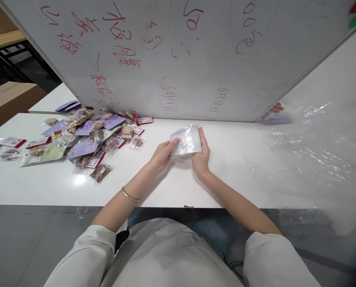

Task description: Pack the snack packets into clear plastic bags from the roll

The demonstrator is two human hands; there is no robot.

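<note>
At centre frame, the left grip point(161, 156) and right grip point(202, 158) are clamping a clear packet point(186, 142); packages point(82, 148) are cluttering centre-left, a whiteboard point(196, 81) is blocking upper centre, plastic film point(309, 171) is covering the right.

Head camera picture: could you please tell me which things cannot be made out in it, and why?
All in the head view:
Whether the plastic packet holds anything: glare and creases obscure it.
Left hand: some fingers are beneath the packet.
Another person's hand: the whiteboard hides most of it.
Red-edged labels: the print is too small.
Whiteboard's top: cut off by the picture's upper edge.
</note>
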